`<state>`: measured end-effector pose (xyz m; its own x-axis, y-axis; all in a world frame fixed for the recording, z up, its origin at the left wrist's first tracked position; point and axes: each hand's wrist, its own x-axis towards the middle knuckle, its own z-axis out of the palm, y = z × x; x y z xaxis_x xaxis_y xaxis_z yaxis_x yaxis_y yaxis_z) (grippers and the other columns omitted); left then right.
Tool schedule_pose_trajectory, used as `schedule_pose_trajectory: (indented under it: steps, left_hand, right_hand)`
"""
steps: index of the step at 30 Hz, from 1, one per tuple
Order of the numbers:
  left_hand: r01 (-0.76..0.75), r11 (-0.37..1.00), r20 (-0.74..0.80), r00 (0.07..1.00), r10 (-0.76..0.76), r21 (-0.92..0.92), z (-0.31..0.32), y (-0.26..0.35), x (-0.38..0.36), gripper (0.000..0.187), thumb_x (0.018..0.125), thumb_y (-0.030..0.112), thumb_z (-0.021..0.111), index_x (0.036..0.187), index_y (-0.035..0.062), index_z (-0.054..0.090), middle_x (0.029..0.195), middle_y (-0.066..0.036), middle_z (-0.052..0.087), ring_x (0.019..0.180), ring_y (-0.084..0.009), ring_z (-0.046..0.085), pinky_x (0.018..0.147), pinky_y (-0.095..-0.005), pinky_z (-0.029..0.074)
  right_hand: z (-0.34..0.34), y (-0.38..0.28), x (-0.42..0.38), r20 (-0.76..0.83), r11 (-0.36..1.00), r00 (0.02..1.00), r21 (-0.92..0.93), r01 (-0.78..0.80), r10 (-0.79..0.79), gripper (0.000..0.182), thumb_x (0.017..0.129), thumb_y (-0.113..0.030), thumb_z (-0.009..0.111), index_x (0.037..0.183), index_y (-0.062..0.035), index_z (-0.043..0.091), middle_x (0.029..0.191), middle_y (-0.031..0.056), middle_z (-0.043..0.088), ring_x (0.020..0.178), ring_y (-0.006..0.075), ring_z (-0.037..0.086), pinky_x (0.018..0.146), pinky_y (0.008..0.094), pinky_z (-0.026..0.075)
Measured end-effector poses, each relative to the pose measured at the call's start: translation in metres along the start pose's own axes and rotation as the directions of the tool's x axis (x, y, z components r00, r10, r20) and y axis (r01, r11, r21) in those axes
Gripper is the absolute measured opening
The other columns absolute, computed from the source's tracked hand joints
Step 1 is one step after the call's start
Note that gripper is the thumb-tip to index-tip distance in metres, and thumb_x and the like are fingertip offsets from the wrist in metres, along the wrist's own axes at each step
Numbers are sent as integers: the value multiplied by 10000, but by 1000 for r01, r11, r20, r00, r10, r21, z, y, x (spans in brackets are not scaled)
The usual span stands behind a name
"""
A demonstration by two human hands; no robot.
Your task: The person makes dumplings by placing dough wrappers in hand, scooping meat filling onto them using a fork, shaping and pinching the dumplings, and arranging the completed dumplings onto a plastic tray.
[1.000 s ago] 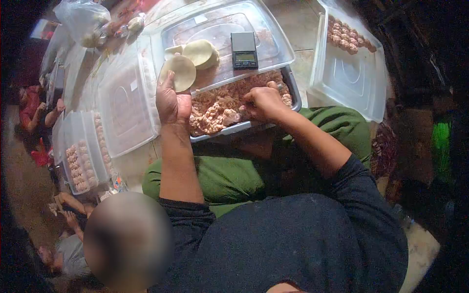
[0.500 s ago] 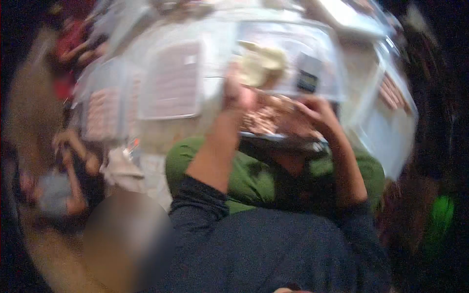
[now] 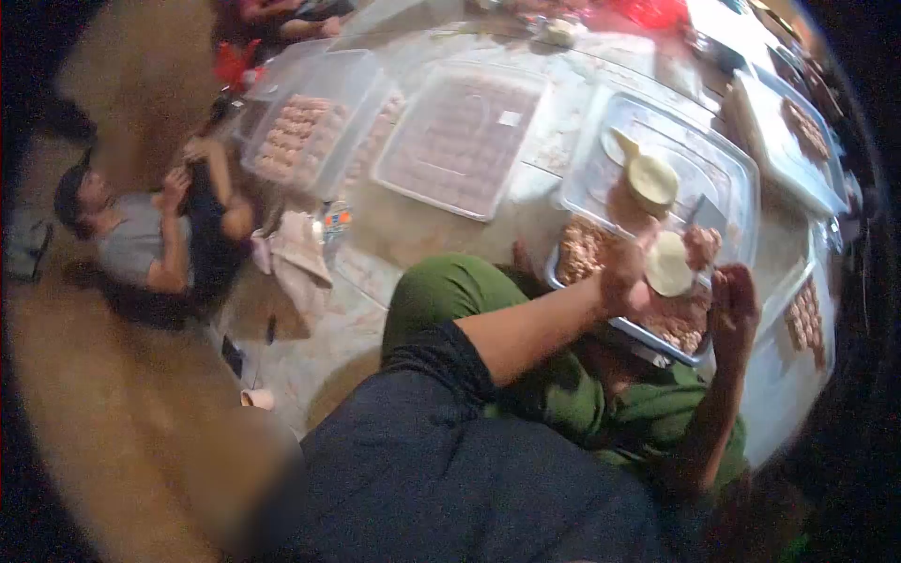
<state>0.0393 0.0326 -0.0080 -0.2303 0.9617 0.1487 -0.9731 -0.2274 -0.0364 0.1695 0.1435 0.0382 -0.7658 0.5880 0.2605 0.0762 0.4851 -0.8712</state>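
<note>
A thin round dough wrapper [image 3: 669, 266] lies on the fingers of my left hand [image 3: 624, 277], over a tray of minced filling [image 3: 582, 246]. My right hand [image 3: 739, 298] is closed at the tray's right side. Just beyond its fingers is a pinkish lump [image 3: 702, 246], apparently filling, beside the wrapper; whatever carries it is too blurred to make out. Behind the tray, a stack of round dough wrappers [image 3: 652, 181] rests on a clear plastic lid [image 3: 727, 155]. Near the stack is a small grey flat object [image 3: 706, 214].
To the left stand a lidded plastic box [image 3: 460, 141] and another box with rows of formed pieces [image 3: 300, 141]. More trays [image 3: 788, 136] line the right. A cloth [image 3: 298, 253] and a cup [image 3: 257, 399] lie at lower left. Another person [image 3: 141, 235] sits at far left.
The view has swung left, so the tray and my hands appear farther right. A single wrapper now shows on my left hand. My right hand has lifted from the filling.
</note>
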Motion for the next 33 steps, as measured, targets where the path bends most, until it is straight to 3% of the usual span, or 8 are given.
schedule_pose_trajectory:
  steps: [2,5,11,13,15,20,24,33]
  left_hand:
    - [-53,999,-4,999,53,-11,13,1,-2,701,888,583,319,1227,-22,420,1155,-165,548,1067,-264,540,944,-389,426]
    - [-145,974,-292,937,193,176,7,4,-2,794,855,655,306,1247,-28,402,1210,-189,506,1121,-315,498,980,-455,383]
    - [-77,961,-309,937,161,267,34,1,-10,815,861,638,302,1327,-31,304,1353,-220,360,1233,-326,390,1051,-451,280]
    - [-60,925,-341,919,199,376,37,-1,-11,785,876,610,305,1322,-36,308,1340,-223,379,1234,-320,390,1043,-447,292]
    - [-38,916,-282,946,162,399,40,1,-15,706,907,556,293,1290,-35,350,1265,-214,459,1184,-302,445,1015,-430,338]
    - [-14,893,-328,927,180,449,31,3,-15,558,969,425,220,1227,-28,420,1187,-190,522,1110,-275,511,972,-421,400]
    - [-12,851,-365,900,237,525,33,11,-12,560,969,433,200,1238,-17,397,1198,-181,513,1105,-271,516,964,-428,414]
    - [-126,877,-385,863,327,463,39,12,-11,519,976,403,195,1258,-1,359,1216,-171,488,1120,-289,504,964,-431,422]
  right_hand:
    - [0,-7,2,-32,991,992,-55,123,-125,80,901,-111,545,918,-33,549,718,-49,483,611,20,375,512,186,306]
    - [-7,-14,1,-67,984,998,-174,-22,10,87,888,-112,557,914,-32,580,722,-37,514,614,41,425,533,201,361]
    - [-4,-31,-1,-64,981,993,-175,88,-100,88,821,-45,621,906,-32,606,706,30,584,625,48,518,539,204,422]
    - [7,-19,-3,-54,975,992,-197,99,-112,79,803,-93,623,870,-66,592,780,133,624,695,242,635,609,332,495]
    - [21,-16,-7,-42,950,981,-260,173,-190,100,782,-110,639,860,-71,590,797,151,615,717,315,622,614,364,488]
    - [13,-8,-7,49,978,999,-209,18,-8,84,772,-135,643,839,-88,629,794,122,628,728,313,622,611,366,486]
    - [-2,-25,-4,29,929,999,-369,38,-30,72,775,-153,646,828,-105,649,793,116,634,715,306,625,612,360,491]
    - [21,-26,-6,-81,963,985,-239,127,-150,80,795,-115,623,830,-44,614,767,167,615,716,327,624,606,365,487]
